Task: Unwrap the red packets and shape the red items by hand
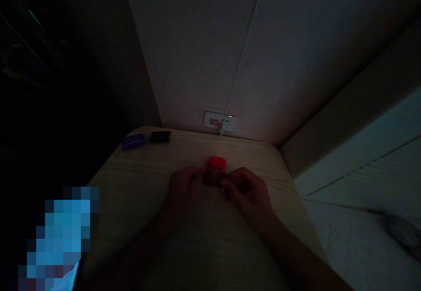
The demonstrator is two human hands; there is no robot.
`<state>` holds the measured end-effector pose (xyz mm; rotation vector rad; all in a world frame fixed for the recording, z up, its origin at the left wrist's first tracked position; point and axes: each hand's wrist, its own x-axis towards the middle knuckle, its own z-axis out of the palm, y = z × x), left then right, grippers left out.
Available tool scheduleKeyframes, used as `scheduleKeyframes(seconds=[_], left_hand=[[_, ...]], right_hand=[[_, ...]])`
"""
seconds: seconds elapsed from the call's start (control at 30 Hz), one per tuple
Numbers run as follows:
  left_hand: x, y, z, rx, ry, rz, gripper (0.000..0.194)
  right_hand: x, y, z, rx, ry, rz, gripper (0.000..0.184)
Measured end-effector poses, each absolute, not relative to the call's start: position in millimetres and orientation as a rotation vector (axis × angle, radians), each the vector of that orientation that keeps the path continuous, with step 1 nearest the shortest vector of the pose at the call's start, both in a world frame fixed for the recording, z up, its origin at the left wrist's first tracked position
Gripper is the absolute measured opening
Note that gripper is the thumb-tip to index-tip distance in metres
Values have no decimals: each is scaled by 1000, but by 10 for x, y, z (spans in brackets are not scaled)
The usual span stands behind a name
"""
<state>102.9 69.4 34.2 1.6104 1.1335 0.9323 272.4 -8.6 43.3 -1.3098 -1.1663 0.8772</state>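
In dim light, a bright red lump lies on the pale wooden tabletop, just beyond my fingertips. My left hand is closed, its thumb and fingers drawn together at one end of a small dark reddish piece. From the other side my right hand curls its fingers and pinches the same piece's right end. Shadow and blur hide what kind of thing it is. Whether the red lump touches it I cannot tell.
Near the back left corner lie a purple packet and a flat black piece. A wall socket with a plug sits behind the table's back edge. A bright pixelated patch covers the lower left.
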Motion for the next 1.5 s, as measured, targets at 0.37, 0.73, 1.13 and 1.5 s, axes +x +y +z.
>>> scheduleKeyframes(seconds=[0.37, 0.73, 1.13, 1.5], left_hand=[[1013, 686, 355, 1321, 934, 925, 43], [974, 666, 539, 726, 533, 631, 46], [1077, 660, 394, 1325, 1028, 946, 31], [1034, 603, 519, 1077, 647, 722, 44]], right_hand=[[2683, -73, 479, -1175, -1075, 971, 29], [2757, -71, 502, -956, -998, 1317, 35], [2710, -92, 484, -1256, -1237, 774, 21], [2793, -9, 464, -909, -961, 1376, 35]])
